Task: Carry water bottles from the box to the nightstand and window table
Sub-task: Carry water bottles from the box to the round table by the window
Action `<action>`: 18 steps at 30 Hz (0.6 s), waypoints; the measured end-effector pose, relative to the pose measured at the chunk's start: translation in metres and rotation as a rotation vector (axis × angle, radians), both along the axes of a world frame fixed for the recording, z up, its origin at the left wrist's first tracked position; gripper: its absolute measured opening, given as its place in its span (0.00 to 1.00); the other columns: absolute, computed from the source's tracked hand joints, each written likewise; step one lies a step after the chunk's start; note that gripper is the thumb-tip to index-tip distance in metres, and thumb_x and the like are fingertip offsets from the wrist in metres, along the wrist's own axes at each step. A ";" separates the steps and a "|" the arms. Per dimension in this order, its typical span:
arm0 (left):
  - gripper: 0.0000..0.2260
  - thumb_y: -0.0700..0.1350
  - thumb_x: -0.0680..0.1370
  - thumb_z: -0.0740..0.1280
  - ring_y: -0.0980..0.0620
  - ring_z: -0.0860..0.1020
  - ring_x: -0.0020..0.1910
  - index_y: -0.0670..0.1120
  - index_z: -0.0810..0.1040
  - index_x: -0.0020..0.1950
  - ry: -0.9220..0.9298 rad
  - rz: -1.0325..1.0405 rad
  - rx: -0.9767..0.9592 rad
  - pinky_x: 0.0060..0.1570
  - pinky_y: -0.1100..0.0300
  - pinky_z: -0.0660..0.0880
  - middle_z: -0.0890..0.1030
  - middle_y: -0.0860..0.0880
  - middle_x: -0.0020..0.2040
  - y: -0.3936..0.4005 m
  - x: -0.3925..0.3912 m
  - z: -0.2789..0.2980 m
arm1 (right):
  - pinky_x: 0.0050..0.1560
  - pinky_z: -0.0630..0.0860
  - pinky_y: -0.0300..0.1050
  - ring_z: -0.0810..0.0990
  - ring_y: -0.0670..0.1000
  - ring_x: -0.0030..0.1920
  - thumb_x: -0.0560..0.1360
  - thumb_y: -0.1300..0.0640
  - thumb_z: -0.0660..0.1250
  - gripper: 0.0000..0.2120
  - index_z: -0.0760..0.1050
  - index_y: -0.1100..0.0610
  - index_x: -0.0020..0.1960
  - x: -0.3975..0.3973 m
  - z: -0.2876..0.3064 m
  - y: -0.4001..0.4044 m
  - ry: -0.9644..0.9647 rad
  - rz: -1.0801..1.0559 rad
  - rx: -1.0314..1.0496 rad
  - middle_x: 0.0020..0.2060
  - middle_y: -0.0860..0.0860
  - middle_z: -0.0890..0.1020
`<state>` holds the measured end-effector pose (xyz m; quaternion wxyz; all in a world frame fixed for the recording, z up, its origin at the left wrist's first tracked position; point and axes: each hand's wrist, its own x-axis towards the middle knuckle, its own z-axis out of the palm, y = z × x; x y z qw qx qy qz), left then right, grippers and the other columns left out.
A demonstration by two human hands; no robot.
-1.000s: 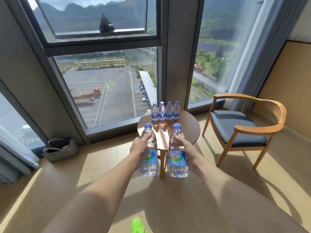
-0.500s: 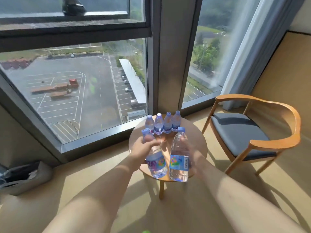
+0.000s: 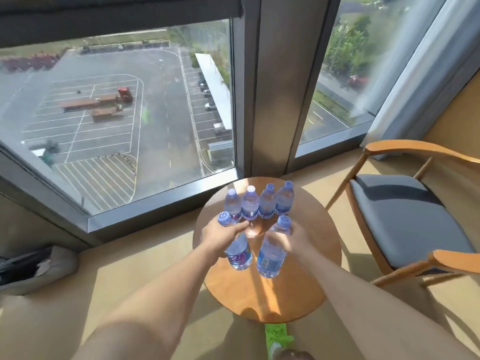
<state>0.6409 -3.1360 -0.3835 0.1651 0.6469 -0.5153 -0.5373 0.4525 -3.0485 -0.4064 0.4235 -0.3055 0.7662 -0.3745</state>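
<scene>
No wording can be read anywhere; the label on the bottle in the left hand [image 3: 240, 257] shows only blurred purple and blue shapes; the label on the bottle in the right hand [image 3: 268, 261] carries a pale panel too small to make out; the labels on the four standing bottles [image 3: 259, 203] show blue marks, too blurred to read.

bottles [image 3: 259, 203]: clear, blue caps, labels seemingly multicoloured | table [image 3: 306, 289]: orange-brown wood | chair cushion [image 3: 405, 219]: grey
</scene>
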 end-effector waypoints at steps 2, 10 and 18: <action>0.18 0.61 0.66 0.80 0.48 0.82 0.50 0.55 0.82 0.50 -0.021 0.042 0.056 0.44 0.44 0.85 0.84 0.51 0.50 -0.018 -0.018 -0.013 | 0.55 0.79 0.58 0.82 0.55 0.46 0.73 0.57 0.78 0.13 0.81 0.67 0.48 -0.018 -0.017 -0.025 0.051 0.076 0.081 0.46 0.64 0.85; 0.20 0.57 0.68 0.80 0.46 0.83 0.45 0.46 0.75 0.45 -0.226 0.121 0.080 0.35 0.47 0.85 0.82 0.45 0.47 -0.061 -0.070 -0.064 | 0.32 0.66 0.36 0.76 0.48 0.39 0.67 0.46 0.80 0.21 0.74 0.58 0.48 -0.065 -0.052 -0.081 0.142 0.183 0.243 0.39 0.49 0.79; 0.18 0.59 0.67 0.79 0.48 0.82 0.49 0.52 0.77 0.48 -0.273 0.070 0.102 0.51 0.50 0.81 0.83 0.50 0.48 -0.082 -0.085 -0.101 | 0.34 0.64 0.31 0.76 0.50 0.45 0.74 0.44 0.73 0.12 0.77 0.50 0.49 -0.065 -0.088 -0.116 0.059 0.155 0.338 0.43 0.47 0.81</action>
